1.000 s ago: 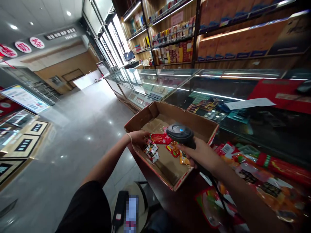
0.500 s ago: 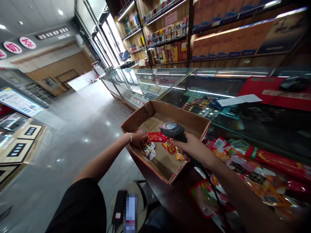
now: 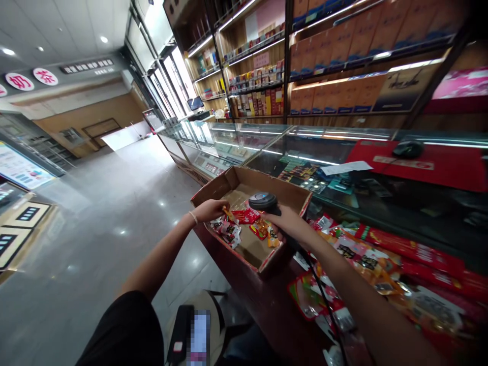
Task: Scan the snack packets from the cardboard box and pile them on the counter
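Observation:
A shallow cardboard box (image 3: 293,189) lies on a dark wooden counter (image 3: 263,300) and holds several small snack packets (image 3: 229,231). My right hand (image 3: 288,223) is closed round a black barcode scanner (image 3: 264,202), held over the box with its cable trailing toward me. My left hand (image 3: 211,209) reaches into the box's near left corner, fingers pinched on a small red-and-orange packet (image 3: 227,215). A red packet (image 3: 246,216) lies between the two hands.
More red and orange snack packs (image 3: 385,254) are spread along the counter to the right. Behind the box runs a glass display case (image 3: 343,168) with a paper sheet (image 3: 345,167), a red mat and a mouse (image 3: 407,148). Shelves line the wall. Polished floor lies to the left.
The view has tilted up and pulled back, so the box looks smaller. My left hand has lifted slightly from the packets, pinching one. The scanner stays over the box.

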The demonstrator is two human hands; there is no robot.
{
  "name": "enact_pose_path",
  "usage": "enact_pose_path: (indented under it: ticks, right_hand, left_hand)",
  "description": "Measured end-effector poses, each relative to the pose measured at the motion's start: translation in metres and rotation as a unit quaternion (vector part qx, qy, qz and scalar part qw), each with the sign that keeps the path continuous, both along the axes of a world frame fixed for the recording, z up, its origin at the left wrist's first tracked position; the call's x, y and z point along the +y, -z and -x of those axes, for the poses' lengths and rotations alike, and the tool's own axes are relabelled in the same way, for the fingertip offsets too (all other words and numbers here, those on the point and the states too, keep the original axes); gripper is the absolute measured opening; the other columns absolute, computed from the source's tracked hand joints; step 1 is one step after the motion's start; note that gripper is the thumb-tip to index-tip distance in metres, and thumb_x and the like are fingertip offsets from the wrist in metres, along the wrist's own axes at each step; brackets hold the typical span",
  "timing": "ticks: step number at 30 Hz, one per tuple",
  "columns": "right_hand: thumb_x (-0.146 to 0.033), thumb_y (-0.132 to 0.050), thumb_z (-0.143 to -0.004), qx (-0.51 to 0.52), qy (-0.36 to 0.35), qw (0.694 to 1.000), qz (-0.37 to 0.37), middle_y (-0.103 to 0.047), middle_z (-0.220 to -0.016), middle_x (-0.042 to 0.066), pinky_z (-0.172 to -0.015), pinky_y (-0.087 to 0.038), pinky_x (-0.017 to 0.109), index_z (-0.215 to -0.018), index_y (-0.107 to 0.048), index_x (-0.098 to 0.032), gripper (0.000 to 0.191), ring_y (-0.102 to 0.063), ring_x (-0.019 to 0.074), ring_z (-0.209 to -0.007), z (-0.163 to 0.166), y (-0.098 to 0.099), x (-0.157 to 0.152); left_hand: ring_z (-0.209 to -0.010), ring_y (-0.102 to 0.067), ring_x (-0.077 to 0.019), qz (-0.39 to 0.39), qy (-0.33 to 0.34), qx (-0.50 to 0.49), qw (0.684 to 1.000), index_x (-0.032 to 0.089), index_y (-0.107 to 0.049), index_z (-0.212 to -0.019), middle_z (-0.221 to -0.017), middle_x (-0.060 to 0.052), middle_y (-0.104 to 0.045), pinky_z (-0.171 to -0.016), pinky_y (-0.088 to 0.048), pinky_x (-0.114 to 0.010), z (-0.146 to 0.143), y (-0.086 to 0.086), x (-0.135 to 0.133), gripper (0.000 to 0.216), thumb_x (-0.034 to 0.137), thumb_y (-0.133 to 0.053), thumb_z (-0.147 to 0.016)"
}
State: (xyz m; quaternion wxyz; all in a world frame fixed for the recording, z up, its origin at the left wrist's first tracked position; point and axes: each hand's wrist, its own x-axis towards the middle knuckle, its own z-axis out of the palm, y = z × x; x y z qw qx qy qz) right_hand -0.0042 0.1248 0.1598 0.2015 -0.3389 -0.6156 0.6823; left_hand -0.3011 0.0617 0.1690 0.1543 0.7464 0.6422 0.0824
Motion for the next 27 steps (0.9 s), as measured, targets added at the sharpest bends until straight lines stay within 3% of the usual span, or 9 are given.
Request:
enact_pose_path:
  ticks: [5,10,15,17,21,27]
  right_hand:
    - [-0.046,-0.071,-0.073,0.019,0.004,1.0,-0.01,-0.052,-0.046,-0.006,-0.029,-0.035,0.021,-0.076,-0.048,-0.022,0.034,-0.046,0.0105,-0.031,-0.003,0.001,-0.002]
    - [-0.047,-0.071,-0.072,0.03,0.024,0.999,-0.026,-0.05,-0.044,-0.006,-0.029,-0.037,0.022,-0.079,-0.051,-0.021,0.034,-0.049,0.0124,-0.032,-0.002,0.006,-0.003]
    - [-0.05,-0.067,-0.075,0.084,0.07,0.993,-0.048,-0.05,-0.045,-0.007,-0.029,-0.036,0.021,-0.076,-0.049,-0.022,0.033,-0.046,0.0108,-0.031,-0.014,0.005,-0.016]
    - [-0.051,-0.065,-0.076,0.095,0.079,0.991,-0.052,-0.049,-0.044,-0.007,-0.029,-0.036,0.02,-0.079,-0.049,-0.022,0.033,-0.047,0.0105,-0.031,-0.023,0.002,-0.026]
    - [-0.05,-0.066,-0.076,0.078,0.091,0.992,-0.049,-0.05,-0.046,-0.01,-0.027,-0.035,0.019,-0.097,-0.047,-0.023,0.038,-0.046,0.0105,-0.029,-0.045,-0.004,-0.049]
    - [-0.046,-0.064,-0.079,0.025,0.088,0.994,-0.057,-0.051,-0.046,-0.012,-0.026,-0.034,0.018,-0.113,-0.043,-0.025,0.045,-0.046,0.0108,-0.027,-0.068,-0.009,-0.077]
  left_hand:
    - [-0.069,-0.058,-0.0117,-0.085,-0.054,-0.158,0.982,0.017,-0.062,-0.09,-0.078,0.0,-0.064,-0.067,-0.045,-0.022,-0.02,0.002,-0.015,0.016,0.023,-0.054,-0.077]
    - [-0.082,-0.064,-0.0175,-0.145,-0.093,-0.382,0.908,0.014,-0.064,-0.09,-0.09,-0.006,-0.069,-0.08,-0.052,-0.031,-0.029,0.014,-0.014,0.026,0.033,-0.068,-0.072]
    - [-0.104,-0.061,-0.023,-0.125,-0.084,-0.505,0.85,0.014,-0.065,-0.109,-0.115,-0.01,-0.065,-0.092,-0.051,-0.039,-0.052,0.01,-0.021,0.042,0.038,-0.069,-0.075]
    - [-0.101,-0.062,-0.0221,-0.131,-0.104,-0.527,0.833,0.014,-0.065,-0.106,-0.115,-0.01,-0.065,-0.09,-0.052,-0.038,-0.064,0.013,-0.023,0.04,0.041,-0.068,-0.076]
    - [-0.077,-0.064,-0.0152,-0.188,-0.155,-0.517,0.821,0.015,-0.06,-0.093,-0.089,-0.004,-0.065,-0.073,-0.055,-0.031,-0.084,0.027,-0.018,0.036,0.04,-0.072,-0.071]
    - [-0.069,-0.062,-0.0121,-0.228,-0.16,-0.427,0.86,0.02,-0.051,-0.114,-0.081,0.001,-0.061,-0.066,-0.051,-0.025,-0.104,0.033,-0.015,0.044,0.03,-0.067,-0.074]
